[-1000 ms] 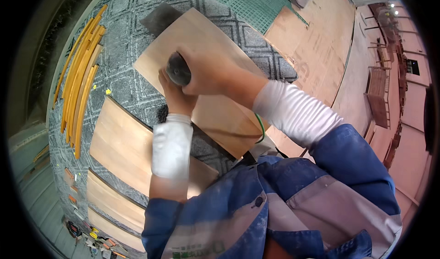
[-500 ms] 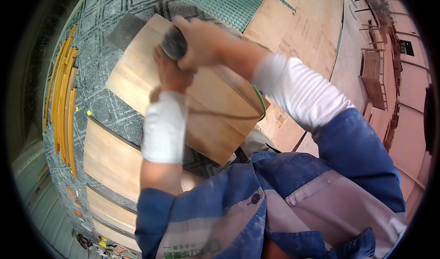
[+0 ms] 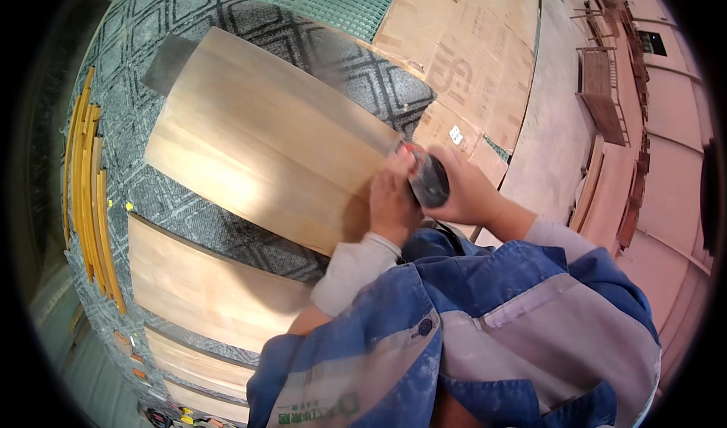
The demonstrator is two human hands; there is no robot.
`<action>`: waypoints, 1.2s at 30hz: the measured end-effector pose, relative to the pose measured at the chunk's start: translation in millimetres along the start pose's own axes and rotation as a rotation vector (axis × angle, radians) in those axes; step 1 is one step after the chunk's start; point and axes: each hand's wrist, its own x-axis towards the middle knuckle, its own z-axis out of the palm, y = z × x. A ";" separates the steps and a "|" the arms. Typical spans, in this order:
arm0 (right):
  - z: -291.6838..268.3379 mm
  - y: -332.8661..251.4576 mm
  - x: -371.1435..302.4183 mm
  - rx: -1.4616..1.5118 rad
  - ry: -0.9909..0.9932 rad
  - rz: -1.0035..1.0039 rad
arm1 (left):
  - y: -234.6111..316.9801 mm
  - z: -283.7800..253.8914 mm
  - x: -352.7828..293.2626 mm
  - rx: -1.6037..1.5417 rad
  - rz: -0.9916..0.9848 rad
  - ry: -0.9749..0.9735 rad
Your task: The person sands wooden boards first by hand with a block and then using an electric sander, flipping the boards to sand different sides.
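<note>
A pale wooden panel lies at a slant on the patterned grey carpet. Over its near right end, close to my body, is a dark, rounded power sander with a red spot on top. My right hand wraps round the sander's dark body from the right. From the left, my left hand closes on the sander's front, its fingers partly blurred. The sander's underside is hidden by my hands. A flat dark grey piece shows at the panel's far left corner.
Several more wooden panels lie to the left, nearer me. Beyond them are yellow strips. Flattened cardboard covers the floor at right, with green grating at the far side. A wooden rack stands far right.
Both hands and the sander have moved from the panel's far end toward me and to the right. A green hose seen earlier beside the right arm no longer shows.
</note>
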 end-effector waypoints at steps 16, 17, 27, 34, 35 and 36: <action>68.2 -66.1 8.7 0.004 -0.098 -0.201 | -5.6 -83.1 -56.4 0.181 -0.088 0.186; 78.3 -81.7 32.5 -0.041 -0.057 -0.280 | -17.8 -107.3 -32.2 -0.417 -0.369 0.203; 124.9 -112.2 13.5 -0.063 0.004 -0.411 | -21.4 -145.6 -88.8 -0.141 -0.400 0.175; 109.3 -104.3 -32.9 -0.016 -0.072 -0.100 | -11.8 -117.1 -103.1 0.112 -0.117 0.125; 110.5 -112.3 -6.2 -0.010 -0.041 -0.182 | -26.1 -122.7 -97.0 0.044 -0.188 0.115; 110.9 -118.6 12.8 -0.004 -0.012 -0.265 | -37.3 -134.7 -80.9 0.038 -0.198 0.170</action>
